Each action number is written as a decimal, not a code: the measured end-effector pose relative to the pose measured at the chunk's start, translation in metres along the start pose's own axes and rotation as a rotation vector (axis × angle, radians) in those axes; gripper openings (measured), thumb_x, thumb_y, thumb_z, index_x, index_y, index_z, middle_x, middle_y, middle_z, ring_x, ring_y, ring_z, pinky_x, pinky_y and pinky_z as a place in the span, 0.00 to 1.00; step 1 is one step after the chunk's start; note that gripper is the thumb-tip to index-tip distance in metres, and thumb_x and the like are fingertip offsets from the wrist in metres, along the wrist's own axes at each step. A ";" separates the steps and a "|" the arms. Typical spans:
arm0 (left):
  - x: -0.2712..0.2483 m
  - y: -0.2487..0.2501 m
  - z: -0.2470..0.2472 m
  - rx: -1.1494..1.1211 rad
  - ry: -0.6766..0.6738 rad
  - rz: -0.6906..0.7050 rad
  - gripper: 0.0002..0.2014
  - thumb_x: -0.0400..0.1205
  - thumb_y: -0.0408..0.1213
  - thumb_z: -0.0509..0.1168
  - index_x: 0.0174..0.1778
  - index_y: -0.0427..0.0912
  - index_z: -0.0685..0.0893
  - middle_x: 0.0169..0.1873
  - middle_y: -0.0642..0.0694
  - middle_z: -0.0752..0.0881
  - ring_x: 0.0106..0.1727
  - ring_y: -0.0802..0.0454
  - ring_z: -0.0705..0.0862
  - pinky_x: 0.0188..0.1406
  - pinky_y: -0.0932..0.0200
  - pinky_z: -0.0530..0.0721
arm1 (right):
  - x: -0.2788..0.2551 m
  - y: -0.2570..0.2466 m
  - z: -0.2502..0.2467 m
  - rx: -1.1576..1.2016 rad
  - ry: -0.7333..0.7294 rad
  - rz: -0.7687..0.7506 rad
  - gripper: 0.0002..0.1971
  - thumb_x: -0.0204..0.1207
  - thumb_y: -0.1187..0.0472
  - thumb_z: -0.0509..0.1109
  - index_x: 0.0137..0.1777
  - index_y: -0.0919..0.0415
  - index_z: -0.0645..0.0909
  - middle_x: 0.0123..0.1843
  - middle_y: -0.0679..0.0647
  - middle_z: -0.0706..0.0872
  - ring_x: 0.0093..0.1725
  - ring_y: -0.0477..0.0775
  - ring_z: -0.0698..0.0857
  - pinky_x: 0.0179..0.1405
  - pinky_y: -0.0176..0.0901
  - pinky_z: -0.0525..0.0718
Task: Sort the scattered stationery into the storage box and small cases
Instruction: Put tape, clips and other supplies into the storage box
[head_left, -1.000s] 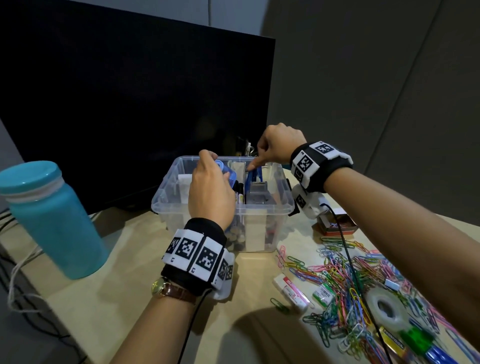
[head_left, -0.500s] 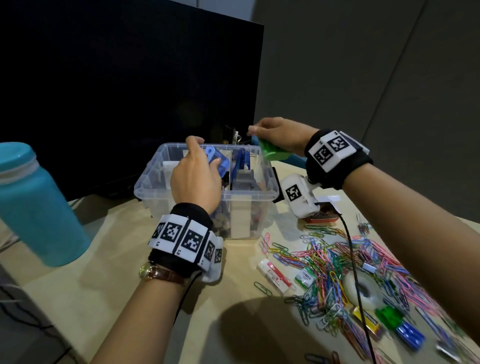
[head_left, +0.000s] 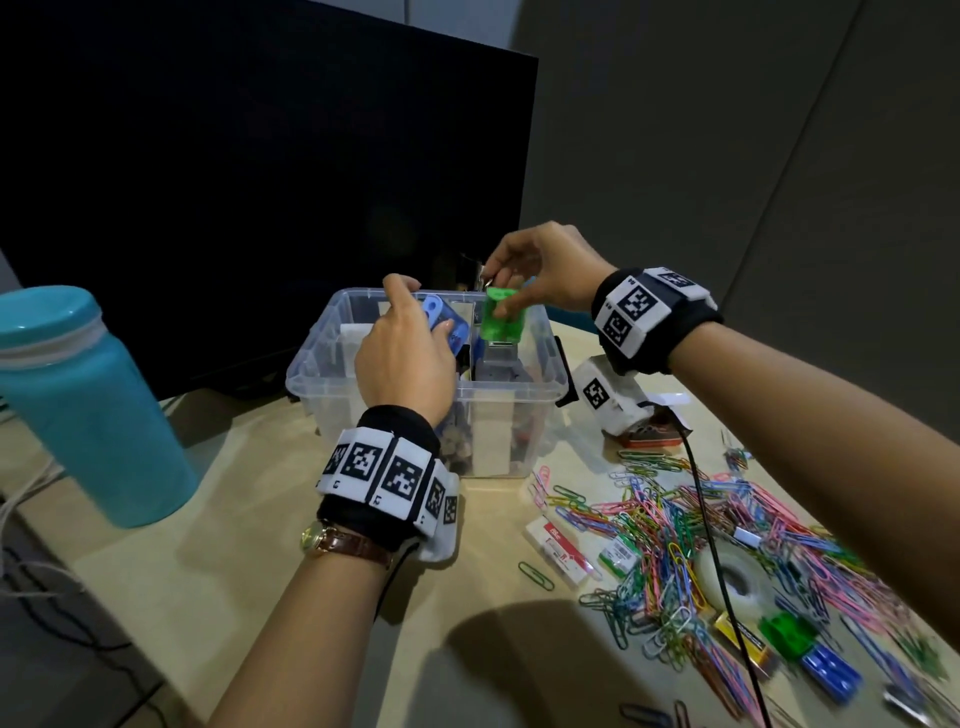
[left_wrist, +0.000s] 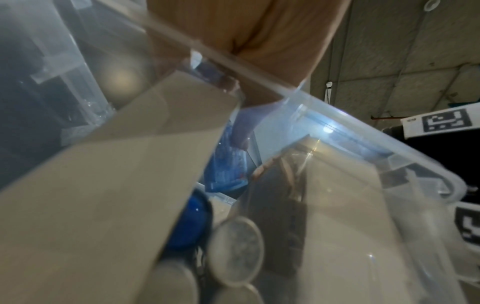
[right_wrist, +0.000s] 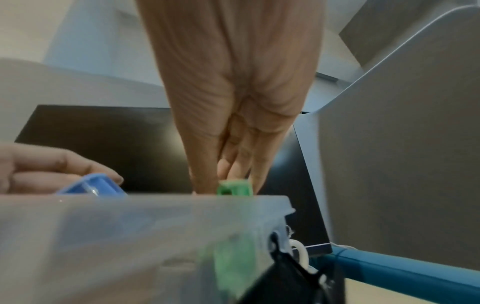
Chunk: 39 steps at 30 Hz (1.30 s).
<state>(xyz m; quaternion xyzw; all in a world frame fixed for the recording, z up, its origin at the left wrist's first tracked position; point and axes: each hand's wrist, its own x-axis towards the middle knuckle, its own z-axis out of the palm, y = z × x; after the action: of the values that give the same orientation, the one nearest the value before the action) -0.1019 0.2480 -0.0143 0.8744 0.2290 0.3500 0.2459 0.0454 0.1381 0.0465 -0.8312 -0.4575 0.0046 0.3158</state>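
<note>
Your right hand (head_left: 545, 270) pinches a green case (head_left: 501, 319) between thumb and fingertips, upright, partly below the rim of the clear box (head_left: 332, 332), in its right half. Your left hand (head_left: 405, 358) curls its fingers round a blue case (head_left: 441, 322) over the box's left half, near the divider. Paper clips (head_left: 675, 535) lie heaped on the table (head_left: 234, 561) right of the box, with a tape roll (head_left: 737, 577) among them. Teal bottle (head_left: 88, 405) stands at left.
</note>
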 end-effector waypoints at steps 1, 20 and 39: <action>0.000 0.000 0.001 -0.006 -0.001 -0.002 0.19 0.85 0.39 0.63 0.69 0.41 0.68 0.55 0.40 0.86 0.55 0.43 0.86 0.43 0.52 0.81 | 0.001 0.002 0.001 -0.037 -0.035 0.017 0.19 0.61 0.68 0.85 0.52 0.63 0.87 0.45 0.53 0.89 0.39 0.39 0.86 0.44 0.25 0.84; 0.002 -0.003 0.003 -0.008 0.019 0.005 0.18 0.85 0.40 0.63 0.69 0.42 0.68 0.54 0.42 0.86 0.52 0.45 0.87 0.41 0.55 0.81 | 0.010 0.000 0.001 -0.449 -0.064 0.036 0.21 0.55 0.48 0.88 0.45 0.54 0.86 0.44 0.48 0.87 0.44 0.50 0.85 0.35 0.41 0.82; 0.001 -0.003 0.002 -0.042 0.027 0.022 0.19 0.84 0.42 0.65 0.67 0.41 0.70 0.56 0.43 0.87 0.54 0.46 0.87 0.42 0.56 0.81 | 0.015 -0.014 0.009 -0.634 -0.170 0.142 0.16 0.61 0.42 0.83 0.38 0.53 0.89 0.37 0.48 0.88 0.40 0.50 0.85 0.34 0.42 0.77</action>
<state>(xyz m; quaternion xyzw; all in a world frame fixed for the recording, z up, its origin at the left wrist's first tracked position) -0.1008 0.2499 -0.0167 0.8666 0.2152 0.3694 0.2572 0.0409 0.1591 0.0505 -0.9146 -0.4017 -0.0468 0.0014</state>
